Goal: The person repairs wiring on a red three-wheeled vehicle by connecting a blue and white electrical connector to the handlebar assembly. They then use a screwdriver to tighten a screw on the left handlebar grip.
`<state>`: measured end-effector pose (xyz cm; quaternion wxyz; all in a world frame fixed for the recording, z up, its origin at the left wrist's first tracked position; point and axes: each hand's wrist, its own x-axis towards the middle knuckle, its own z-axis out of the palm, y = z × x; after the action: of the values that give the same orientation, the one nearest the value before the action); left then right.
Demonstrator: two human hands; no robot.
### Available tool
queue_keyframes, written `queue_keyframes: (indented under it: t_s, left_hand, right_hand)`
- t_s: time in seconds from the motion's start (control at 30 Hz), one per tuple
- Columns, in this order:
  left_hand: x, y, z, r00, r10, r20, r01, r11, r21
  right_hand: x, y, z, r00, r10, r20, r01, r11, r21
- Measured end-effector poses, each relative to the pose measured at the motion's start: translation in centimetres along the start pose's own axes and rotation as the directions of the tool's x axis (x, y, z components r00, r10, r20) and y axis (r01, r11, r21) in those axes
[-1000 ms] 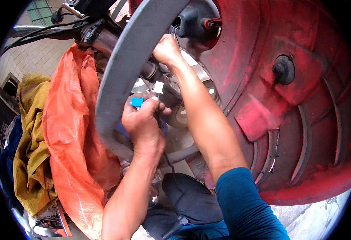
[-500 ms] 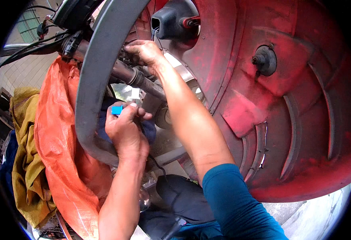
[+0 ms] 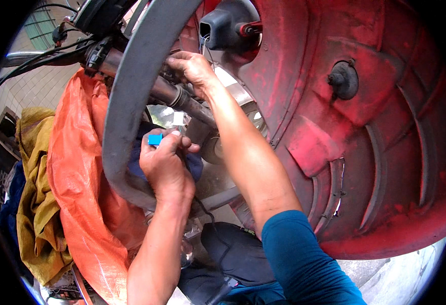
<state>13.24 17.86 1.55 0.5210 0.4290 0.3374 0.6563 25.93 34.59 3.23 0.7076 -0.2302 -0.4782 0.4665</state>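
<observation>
My left hand (image 3: 164,165) is closed on a blue connector (image 3: 155,140), with a white connector (image 3: 178,118) and thin wire just above its fingertips, inside the curved grey frame bar (image 3: 121,91). My right hand (image 3: 195,71) reaches up behind that bar, above a metal tube (image 3: 164,94), its fingers curled at dark parts I cannot make out. Thin wires hang beside it from a black housing (image 3: 218,30) in a large red, scuffed plastic panel (image 3: 324,147). A black cord runs down below my left hand.
An orange woven sheet (image 3: 85,183) hangs at the left, with a mustard cloth (image 3: 40,198) beyond it. Black cables (image 3: 45,58) and a handlebar are at the upper left, over a tiled floor (image 3: 29,86). A round black rubber mount (image 3: 344,79) sits on the red panel. A dark padded item (image 3: 230,251) lies below.
Compared with a second ago, my right hand is lower and deeper left against the dark parts by the tube. The whole view has shifted a little; my left hand still holds the blue connector.
</observation>
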Motion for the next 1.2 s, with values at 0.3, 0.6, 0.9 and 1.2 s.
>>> queue_keyframes:
  t_s: [0.3,0.6,0.9,1.2]
  left_hand:
    - [0.0,0.0,0.2,0.999,-0.003,-0.031,0.004,1.0,0.013]
    - [0.0,-0.1,0.1,1.0,0.007,-0.014,-0.006,0.999,0.033]
    - [0.0,-0.1,0.2,0.999,0.0,-0.032,0.002,0.999,0.04]
    - [0.0,-0.1,0.3,1.0,0.008,-0.01,-0.008,0.999,0.039]
  right_hand:
    - [0.2,0.3,-0.1,1.0,-0.011,-0.015,0.011,1.0,0.02]
    - [0.1,0.1,-0.2,1.0,0.004,-0.027,-0.006,0.998,-0.061]
    - [-1.0,0.4,-0.7,0.985,-0.172,0.001,0.172,0.982,-0.082]
    - [-0.1,1.5,-1.0,0.976,-0.189,0.109,0.212,0.936,-0.28]
